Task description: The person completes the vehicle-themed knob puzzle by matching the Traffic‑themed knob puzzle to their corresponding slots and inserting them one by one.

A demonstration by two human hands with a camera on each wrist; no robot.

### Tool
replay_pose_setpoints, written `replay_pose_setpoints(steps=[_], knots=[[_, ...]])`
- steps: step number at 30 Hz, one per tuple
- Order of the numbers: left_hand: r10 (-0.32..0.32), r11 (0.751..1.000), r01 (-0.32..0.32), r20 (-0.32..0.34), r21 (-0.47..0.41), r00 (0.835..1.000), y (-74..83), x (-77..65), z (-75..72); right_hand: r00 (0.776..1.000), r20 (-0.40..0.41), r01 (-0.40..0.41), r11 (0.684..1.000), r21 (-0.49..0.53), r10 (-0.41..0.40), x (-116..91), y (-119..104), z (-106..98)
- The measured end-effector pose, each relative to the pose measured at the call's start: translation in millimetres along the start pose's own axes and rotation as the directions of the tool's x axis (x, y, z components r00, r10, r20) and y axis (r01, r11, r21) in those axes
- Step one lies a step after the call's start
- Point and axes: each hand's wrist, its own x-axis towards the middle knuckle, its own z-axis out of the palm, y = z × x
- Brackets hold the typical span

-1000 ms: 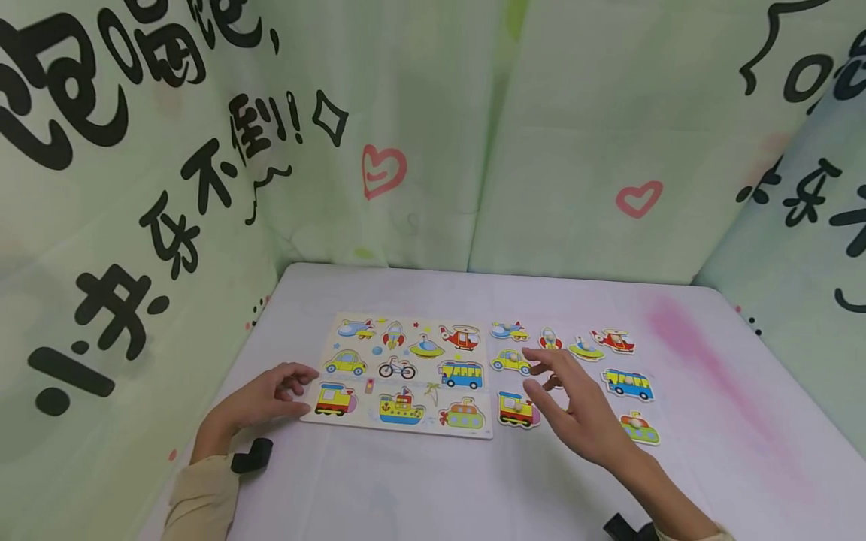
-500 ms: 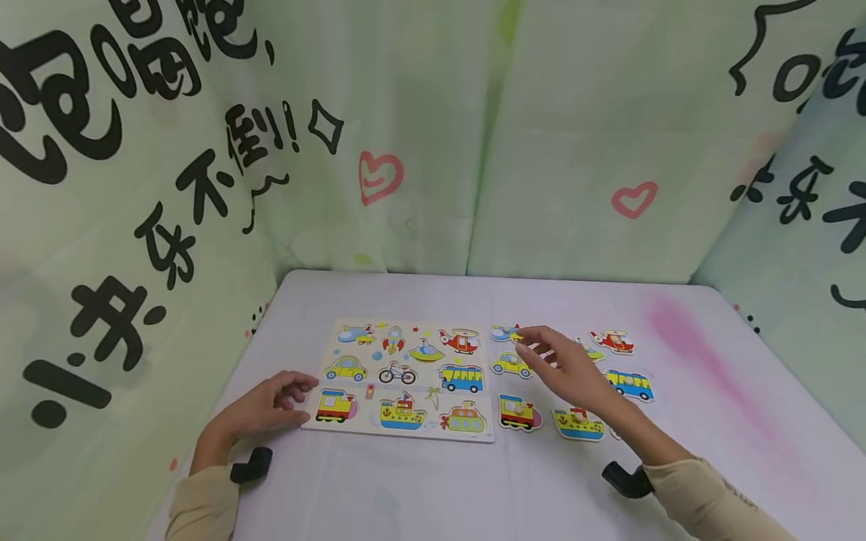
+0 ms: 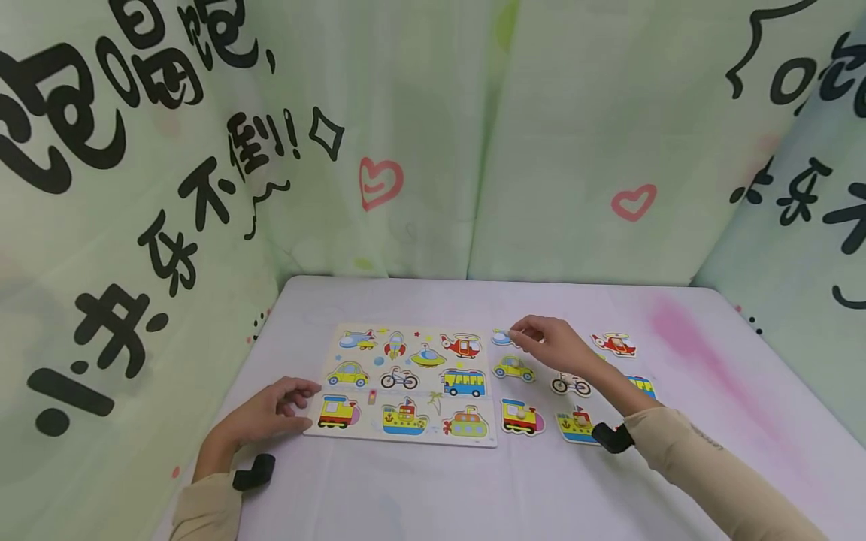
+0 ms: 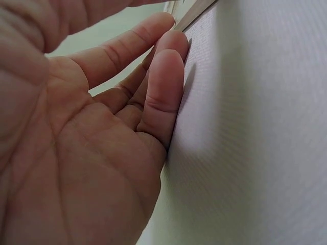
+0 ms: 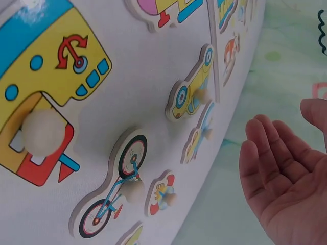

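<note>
My left hand lies at the left edge of a wooden puzzle board printed with vehicles; its loosely bent fingers touch that edge. In the left wrist view, the fingertips rest by the tabletop near the board's corner. My right hand hovers over the airplane piece, just right of the board, overlapping it in the head view. In the right wrist view, its fingers are relaxed with nothing between them, and the knobbed airplane piece lies on the table apart from them.
Other knobbed pieces lie right of the board: a car, train, bicycle, ship, helicopter and a partly covered bus. A rocket piece shows in the right wrist view. Printed curtains surround the table.
My right hand has moved away from me, from over the car and bicycle pieces to the airplane piece. The left hand stays at the board's edge.
</note>
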Motion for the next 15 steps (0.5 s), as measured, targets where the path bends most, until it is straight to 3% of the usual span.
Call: replay_pose_setpoints(steps=[15], knots=[[-0.042,0.999,0.042,-0.008,0.013,0.999,4.1,-3.0,0.8,0.994,0.015,-0.108,0.992,-0.06,0.109,32.1,14.3,0.2]])
